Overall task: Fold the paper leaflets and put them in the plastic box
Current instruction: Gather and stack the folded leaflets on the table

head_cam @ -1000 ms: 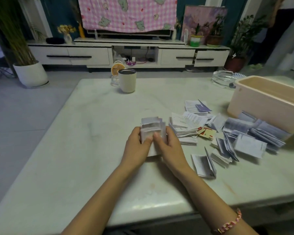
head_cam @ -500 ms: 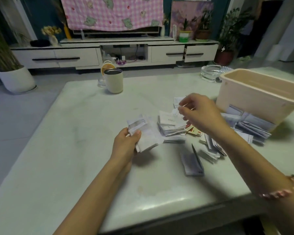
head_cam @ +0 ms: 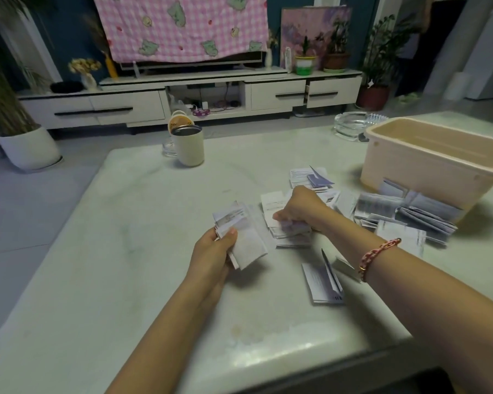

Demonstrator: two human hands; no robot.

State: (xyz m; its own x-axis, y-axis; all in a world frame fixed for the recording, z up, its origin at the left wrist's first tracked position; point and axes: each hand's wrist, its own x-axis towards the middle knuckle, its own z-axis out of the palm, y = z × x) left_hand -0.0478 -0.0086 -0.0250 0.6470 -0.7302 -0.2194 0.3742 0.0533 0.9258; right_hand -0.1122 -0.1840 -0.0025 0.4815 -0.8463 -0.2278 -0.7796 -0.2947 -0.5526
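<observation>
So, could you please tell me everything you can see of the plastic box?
The box looks like pale pinkish-beige plastic, rectangular with rounded corners and a thick rolled rim. It has no lid on and stands upright at the far right of the table; the picture's right edge cuts it off. Only its bare inner walls show, and the bottom is hidden. Loose leaflets lie against the foot of its near wall. A glass ashtray sits just behind its left corner.
</observation>
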